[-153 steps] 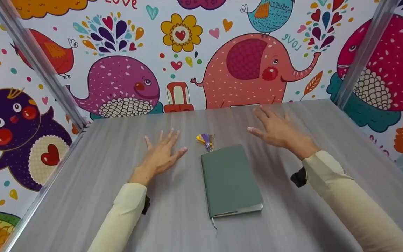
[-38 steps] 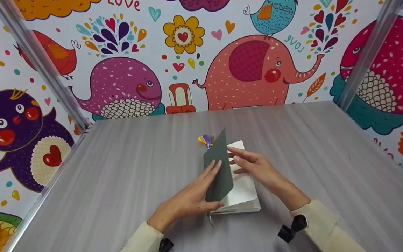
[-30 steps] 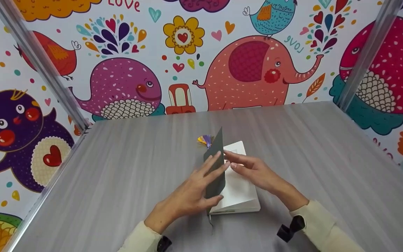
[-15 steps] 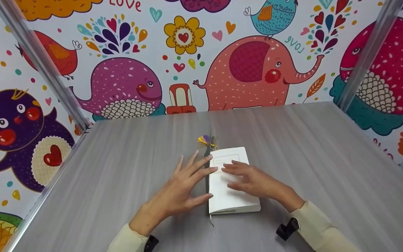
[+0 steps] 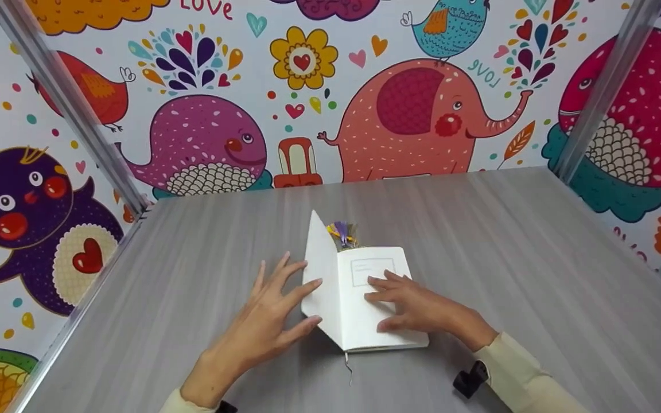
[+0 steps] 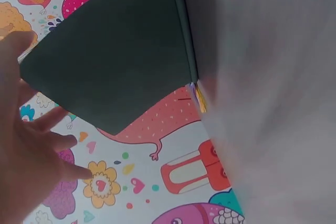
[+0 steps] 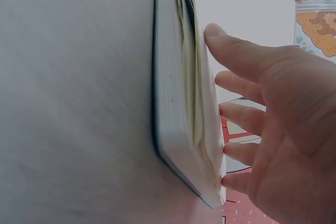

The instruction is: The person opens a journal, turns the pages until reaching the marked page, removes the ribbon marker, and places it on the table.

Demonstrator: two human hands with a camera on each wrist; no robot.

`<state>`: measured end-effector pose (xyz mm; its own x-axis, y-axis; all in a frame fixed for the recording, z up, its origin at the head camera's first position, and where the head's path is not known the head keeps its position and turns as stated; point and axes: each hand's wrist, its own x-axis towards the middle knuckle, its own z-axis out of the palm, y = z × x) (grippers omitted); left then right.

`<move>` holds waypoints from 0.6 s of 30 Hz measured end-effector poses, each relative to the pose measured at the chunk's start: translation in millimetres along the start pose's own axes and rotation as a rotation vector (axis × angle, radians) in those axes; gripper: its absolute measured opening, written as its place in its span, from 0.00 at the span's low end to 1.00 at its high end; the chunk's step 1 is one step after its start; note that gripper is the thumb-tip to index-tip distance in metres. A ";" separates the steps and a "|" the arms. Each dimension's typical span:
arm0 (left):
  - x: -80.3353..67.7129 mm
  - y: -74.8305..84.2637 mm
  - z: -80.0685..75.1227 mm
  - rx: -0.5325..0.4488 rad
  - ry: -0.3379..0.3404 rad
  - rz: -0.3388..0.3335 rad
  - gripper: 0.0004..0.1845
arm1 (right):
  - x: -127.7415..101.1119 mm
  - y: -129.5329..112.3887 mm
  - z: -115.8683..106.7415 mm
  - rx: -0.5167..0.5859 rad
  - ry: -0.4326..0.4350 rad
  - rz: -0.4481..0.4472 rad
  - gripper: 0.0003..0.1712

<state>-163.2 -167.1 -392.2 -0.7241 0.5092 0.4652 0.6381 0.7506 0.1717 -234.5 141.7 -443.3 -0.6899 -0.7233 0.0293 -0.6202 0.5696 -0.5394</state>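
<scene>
A green notebook (image 5: 362, 330) lies opened on the table, its front cover (image 5: 323, 289) raised at a slant on the left, white inside showing. My left hand (image 5: 261, 321) is spread at that cover's outer edge, thumb and fingers straight, its fingertips touching or close to it. In the left wrist view the cover's dark green outside (image 6: 110, 51) stands beside the extended fingers. My right hand (image 5: 422, 307) rests its spread fingertips on the first page, below a printed box (image 5: 372, 269). From the right wrist, the page block (image 7: 170, 93) shows under those fingertips.
A purple and yellow tassel (image 5: 341, 232) sticks out at the notebook's top, and a thin ribbon (image 5: 349, 367) trails from its bottom. The grey table (image 5: 221, 241) meets a patterned wall (image 5: 307, 115) behind, with metal posts (image 5: 72, 109) at the corners.
The notebook was closed and both hands were off it. Its cover has swung up and over to the left with my left hand, while my right hand has come down onto the page.
</scene>
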 end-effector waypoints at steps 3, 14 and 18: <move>-6.3 -2.6 -4.6 0.036 -0.023 -0.048 0.26 | -1.3 0.8 0.4 0.004 -0.027 0.020 0.38; -18.5 -12.8 -1.9 0.151 -0.096 -0.159 0.22 | -0.9 1.8 -0.1 0.041 -0.079 0.051 0.39; -18.7 -15.3 4.8 0.166 -0.221 -0.229 0.28 | -0.9 3.2 0.8 0.053 -0.093 0.057 0.39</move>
<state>-160.7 -186.1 -407.7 -0.8941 0.3853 0.2286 0.4149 0.9046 0.0982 -235.6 143.9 -445.8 -0.6847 -0.7245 -0.0793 -0.5585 0.5915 -0.5815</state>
